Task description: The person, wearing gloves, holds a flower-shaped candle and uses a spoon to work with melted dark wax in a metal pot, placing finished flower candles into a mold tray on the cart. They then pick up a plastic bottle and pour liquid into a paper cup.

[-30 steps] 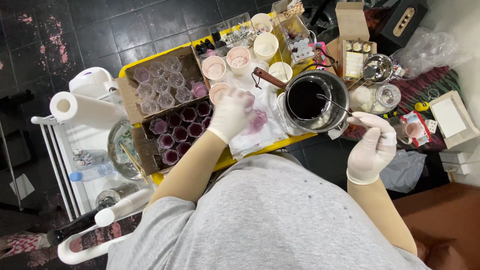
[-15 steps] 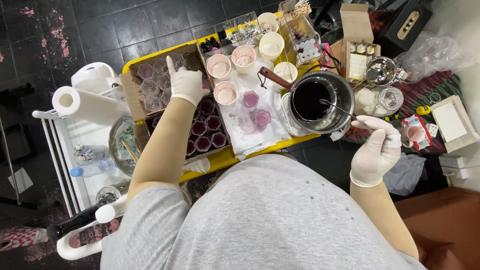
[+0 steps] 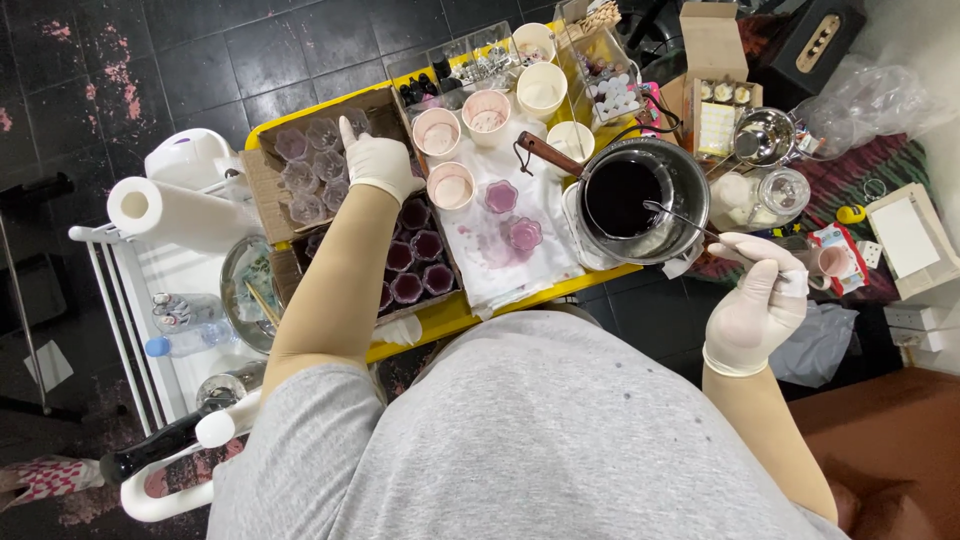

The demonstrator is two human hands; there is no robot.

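My left hand (image 3: 376,166), in a white glove, lies over the cardboard tray of empty clear cups (image 3: 305,172), index finger pointing away. What it grips is hidden under the palm. Just below it is a second tray of cups filled with dark purple (image 3: 418,268). Out to the right of the table, my gloved right hand (image 3: 760,292) pinches the thin handle of a metal spoon (image 3: 672,216). The spoon's far end rests in a steel pot of dark liquid (image 3: 620,196). Two flower-shaped purple cups (image 3: 511,217) stand on a stained white cloth (image 3: 478,250).
Several paper cups (image 3: 487,110) stand behind the cloth on the yellow table (image 3: 440,320). A paper towel roll (image 3: 170,212), a glass bowl (image 3: 243,295) and a water bottle (image 3: 185,345) sit on a white rack at left. A steel bowl (image 3: 765,135), a jar (image 3: 775,195) and boxes lie at right.
My left hand left the flower-shaped cups on the cloth and moved up-left to the tray of empty clear cups. My right hand stayed on the spoon.
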